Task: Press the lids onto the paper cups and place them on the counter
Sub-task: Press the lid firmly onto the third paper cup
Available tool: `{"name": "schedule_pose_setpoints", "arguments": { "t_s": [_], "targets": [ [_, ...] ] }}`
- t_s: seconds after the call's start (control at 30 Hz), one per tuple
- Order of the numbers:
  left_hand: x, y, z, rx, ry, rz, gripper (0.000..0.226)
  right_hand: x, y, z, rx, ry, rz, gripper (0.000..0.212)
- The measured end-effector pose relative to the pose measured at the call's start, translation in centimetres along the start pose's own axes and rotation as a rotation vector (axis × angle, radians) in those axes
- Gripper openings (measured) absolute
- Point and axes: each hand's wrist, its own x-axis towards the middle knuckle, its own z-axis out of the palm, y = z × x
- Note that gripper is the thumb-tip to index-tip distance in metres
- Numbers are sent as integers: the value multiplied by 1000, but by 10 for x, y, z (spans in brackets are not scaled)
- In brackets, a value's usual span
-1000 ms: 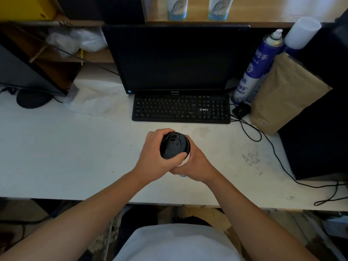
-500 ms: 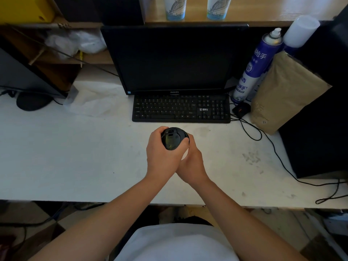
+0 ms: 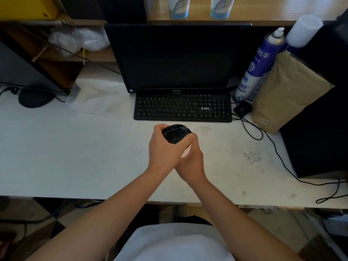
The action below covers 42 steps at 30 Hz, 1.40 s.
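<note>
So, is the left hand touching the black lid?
Touching. The head view shows the left hand curled around the black lid, with fingers and thumb pressed against its rim.

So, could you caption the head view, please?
Left hand and right hand press a black lid onto a paper cup before the keyboard.

Centre: left hand (image 3: 163, 147) and right hand (image 3: 192, 162) grip the lidded cup (image 3: 177, 134) just short of the keyboard (image 3: 182, 107), and the monitor (image 3: 177, 57) behind it blocks the way back. Left: a wide open run of desk (image 3: 75, 157). Right: a short open patch, then a cable (image 3: 276, 149) trailing across, with a paper bag (image 3: 286, 91), spray can (image 3: 258, 66) and black box (image 3: 320, 132) crowding the edge.
</note>
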Motion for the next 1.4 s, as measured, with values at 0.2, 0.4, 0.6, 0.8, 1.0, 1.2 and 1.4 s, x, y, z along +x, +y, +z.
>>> {"name": "schedule_pose_setpoints", "arguments": {
  "t_s": [0.2,0.4,0.6,0.8,1.0,1.2,1.4],
  "targets": [
    [12,-10,-30,1,-264,169,79,14,-13,-26,54,-292,-25,73],
    [10,-11,-23,-80,-217,162,81,8,-9,-13,76,-119,-11,85],
    [12,-11,-20,-87,-252,163,69,-2,-10,-2,50,55,-76,85],
    [12,-14,-16,-107,-265,166,67,-5,-7,2,82,121,-91,87],
    [21,-28,-17,-72,-343,188,71,1,2,-9,89,-79,-32,89],
    [26,-59,-24,36,-472,225,74,4,22,-41,93,-282,157,76],
    [24,-88,-14,6,-468,201,77,3,40,-43,138,-305,254,69]
  ]
}}
